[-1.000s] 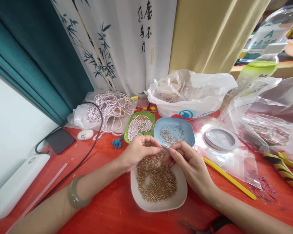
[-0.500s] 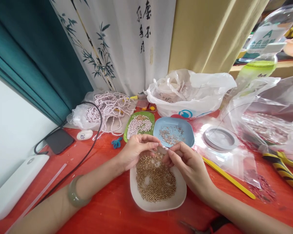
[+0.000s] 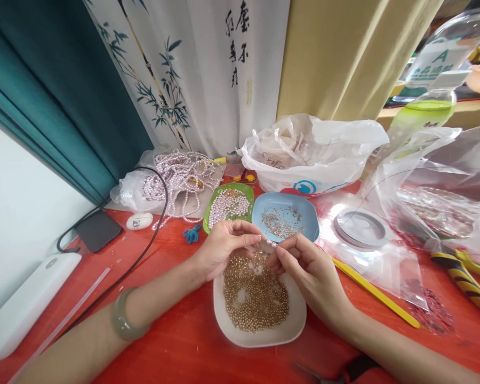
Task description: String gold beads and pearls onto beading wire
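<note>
My left hand (image 3: pixel 224 248) and my right hand (image 3: pixel 304 266) meet above a white dish (image 3: pixel 260 333) heaped with small gold beads (image 3: pixel 256 293). Both hands are pinched at the fingertips, which nearly touch, on something too small to make out, perhaps a bead or a thin pin. Just behind the hands stand a blue dish (image 3: pixel 285 213) of thin metal pins and a green dish (image 3: pixel 228 205) of pale pearls. A green bangle (image 3: pixel 122 314) sits on my left wrist.
On the red table lie strands of pearls on a plastic bag (image 3: pixel 176 176), a white plastic bag (image 3: pixel 312 152), clear bags with a round spool (image 3: pixel 360 226), a yellow stick (image 3: pixel 376 292), striped pliers (image 3: pixel 464 274), a phone with a black cable (image 3: pixel 98 229) and a white device (image 3: pixel 24 304).
Almost nothing has moved. My fingertips have shifted slightly over the bead dish, and the two hands stay pinched close together.
</note>
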{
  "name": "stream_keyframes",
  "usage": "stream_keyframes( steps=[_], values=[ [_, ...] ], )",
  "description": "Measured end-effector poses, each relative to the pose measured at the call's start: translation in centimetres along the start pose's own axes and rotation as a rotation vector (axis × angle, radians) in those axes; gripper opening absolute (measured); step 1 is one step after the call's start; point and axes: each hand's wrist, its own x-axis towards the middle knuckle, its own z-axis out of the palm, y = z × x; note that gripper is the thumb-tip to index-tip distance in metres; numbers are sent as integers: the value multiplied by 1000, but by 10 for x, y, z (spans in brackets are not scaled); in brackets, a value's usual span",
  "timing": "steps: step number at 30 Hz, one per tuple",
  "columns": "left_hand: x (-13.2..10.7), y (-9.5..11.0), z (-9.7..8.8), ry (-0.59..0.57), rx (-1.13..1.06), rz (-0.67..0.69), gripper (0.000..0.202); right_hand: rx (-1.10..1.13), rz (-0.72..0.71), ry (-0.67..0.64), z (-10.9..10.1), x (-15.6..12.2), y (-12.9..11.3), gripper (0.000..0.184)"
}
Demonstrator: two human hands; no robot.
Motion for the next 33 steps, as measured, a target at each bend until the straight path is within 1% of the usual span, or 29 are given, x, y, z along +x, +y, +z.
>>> stream_keyframes(
  steps=[6, 10, 13, 17, 21, 24, 28, 30, 33],
  values=[
    [0, -1, 0, -2, 16, 16, 13, -5, -4, 0, 0, -1, 1, 12],
    [-2, -1, 3, 0, 57, 60, 13, -13, -1, 1, 0, -1, 0, 12],
    [-4, -1, 5, 13, 120, 127, 13, -25, -10, 0, 0, -1, 1, 11],
    [-6, 0, 7, 19, 258, 195, 14, -40, -52, -11, 1, 0, 2, 12],
    [-7, 3, 6, -3, 362, 285, 15, -9, -71, -24, 1, 0, 4, 13],
    [-7, 5, 4, -31, 417, 289, 13, 12, -58, -25, 2, 1, 5, 14],
    [-10, 8, 3, -30, 493, 272, 10, 4, -45, -23, 2, 2, 5, 14],
    [-10, 8, 3, -27, 520, 299, 12, -8, -54, -18, 1, 2, 5, 14],
    [-11, 9, 3, -26, 544, 373, 11, -9, -74, -26, 0, 2, 4, 15]
  ],
)
